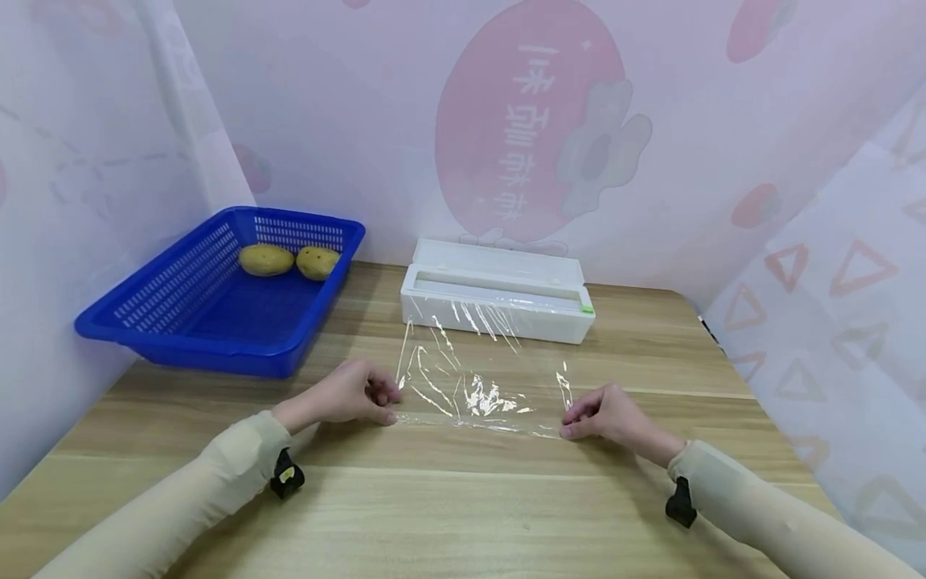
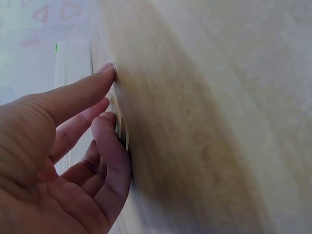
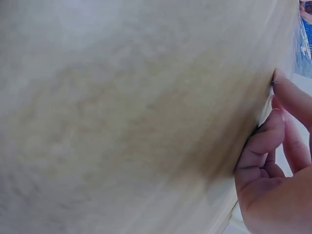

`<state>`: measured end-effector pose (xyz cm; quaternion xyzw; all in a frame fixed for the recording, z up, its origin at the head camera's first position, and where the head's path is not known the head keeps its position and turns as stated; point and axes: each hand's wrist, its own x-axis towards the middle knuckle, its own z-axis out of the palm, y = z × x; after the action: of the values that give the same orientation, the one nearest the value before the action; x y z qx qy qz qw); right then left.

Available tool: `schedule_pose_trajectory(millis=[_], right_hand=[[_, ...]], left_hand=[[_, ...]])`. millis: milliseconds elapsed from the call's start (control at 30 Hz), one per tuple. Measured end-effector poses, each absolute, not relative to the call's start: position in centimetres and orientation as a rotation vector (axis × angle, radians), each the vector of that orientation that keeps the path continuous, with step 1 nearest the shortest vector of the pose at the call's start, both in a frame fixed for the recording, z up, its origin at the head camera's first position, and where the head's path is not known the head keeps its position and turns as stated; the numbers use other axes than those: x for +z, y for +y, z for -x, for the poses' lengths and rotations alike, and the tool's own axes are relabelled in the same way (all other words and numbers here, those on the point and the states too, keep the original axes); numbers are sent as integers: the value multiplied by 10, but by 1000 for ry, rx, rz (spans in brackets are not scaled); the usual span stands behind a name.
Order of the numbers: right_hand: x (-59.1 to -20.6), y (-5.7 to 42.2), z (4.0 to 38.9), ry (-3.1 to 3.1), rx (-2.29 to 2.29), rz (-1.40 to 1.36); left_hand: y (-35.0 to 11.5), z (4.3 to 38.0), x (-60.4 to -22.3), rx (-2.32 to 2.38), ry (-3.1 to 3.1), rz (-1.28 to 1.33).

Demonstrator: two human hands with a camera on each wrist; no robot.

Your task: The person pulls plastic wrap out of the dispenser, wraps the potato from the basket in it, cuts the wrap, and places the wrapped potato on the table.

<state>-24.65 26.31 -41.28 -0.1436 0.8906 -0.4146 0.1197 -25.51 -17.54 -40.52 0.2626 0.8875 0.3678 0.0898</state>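
A sheet of clear plastic wrap point(image 1: 485, 398) stretches toward the front from a white wrap dispenser box point(image 1: 499, 318), whose lid stands raised. My left hand point(image 1: 354, 392) pinches the sheet's front left corner, and my right hand point(image 1: 611, 418) pinches the front right corner. In the left wrist view the left hand point(image 2: 73, 141) has its thumb extended and the other fingers curled; the film between them is barely visible. The right wrist view has the right hand point(image 3: 278, 146) at the frame's edge, its fingers bent close to the wooden surface.
A blue plastic basket point(image 1: 282, 354) stands at the back left, with two potatoes, one potato point(image 1: 265, 260) beside another potato point(image 1: 317, 262). The wooden table point(image 1: 463, 515) meets a printed cloth backdrop point(image 1: 347, 121) behind the box. A small green piece point(image 1: 587, 310) sits at the box's right end.
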Motion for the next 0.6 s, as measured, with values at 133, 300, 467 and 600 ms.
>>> schedule_pose_trajectory(millis=[133,300,467,600], right_hand=[[-415,264,247,2612,-1208,418],[-418,264,247,2611,-1220,413],[-420,264,248,2604,-1219,428],[-419,265,248,2589,-1227,423]], left_hand=[[-177,255,-406,1092,2636,-761],[-177,255,-404,1129,2630,-750],[-171,255,-391,1157,2687,-738],[-160,258,-362,1157,2801,-715]])
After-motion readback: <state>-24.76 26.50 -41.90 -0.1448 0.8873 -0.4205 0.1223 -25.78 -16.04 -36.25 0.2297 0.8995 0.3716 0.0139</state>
